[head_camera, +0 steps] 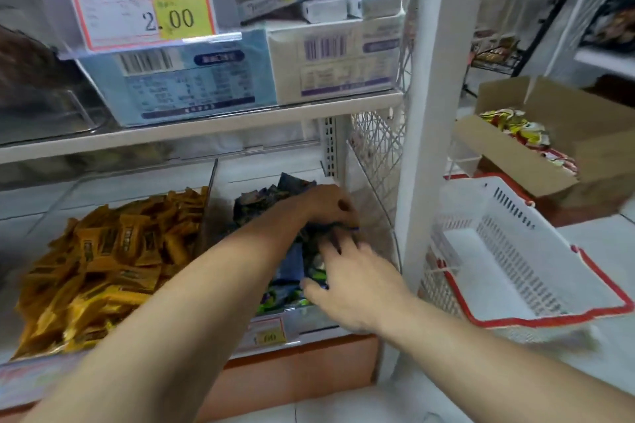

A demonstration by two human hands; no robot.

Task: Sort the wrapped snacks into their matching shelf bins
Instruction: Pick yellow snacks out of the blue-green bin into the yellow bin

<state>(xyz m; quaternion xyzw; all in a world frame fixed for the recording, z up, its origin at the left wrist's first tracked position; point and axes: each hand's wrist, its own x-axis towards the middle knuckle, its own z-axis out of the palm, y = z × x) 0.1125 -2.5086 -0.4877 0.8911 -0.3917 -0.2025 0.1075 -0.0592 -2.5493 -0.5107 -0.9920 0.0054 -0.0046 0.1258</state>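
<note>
Presently, lower shelf [309, 342], right-hand clear bin [374, 216]: dark snacks [292, 263] in blue, black and green wrappers, piled from the bin's back wall to its front edge. Both hands are inside this bin, on the pile.

Left hand [326, 208]: reaches across from the left, palm down at the back right of the pile, fingers curled over dark wrappers; whether it grips one cannot be told, the picture being blurred there.

Right hand [354, 288]: nearer the bin's front edge, fingers spread and pressed onto the pile, thumb against a green and blue wrapper at the front. Fingertips of the two hands lie just beside each other.

Left-hand bin, same shelf: orange snacks [103, 261], heaped high, divided from the dark snacks by a clear wall.

Front edge of lower shelf, under the right hand: small yellow price label [268, 336], partly hidden.

Upper shelf [206, 129]: blue box [178, 79] and white box [333, 58] side by side behind a clear front, each with a barcode; small white packets [350, 5] on top of the white box. Price tag [144, 5] reading 2.00 at the upper left.

Right of the white post [436, 113]: white basket [536, 251] with red rim, tilted. Behind it, an open carton [567, 148] holding red and yellow packets [522, 134].
</note>
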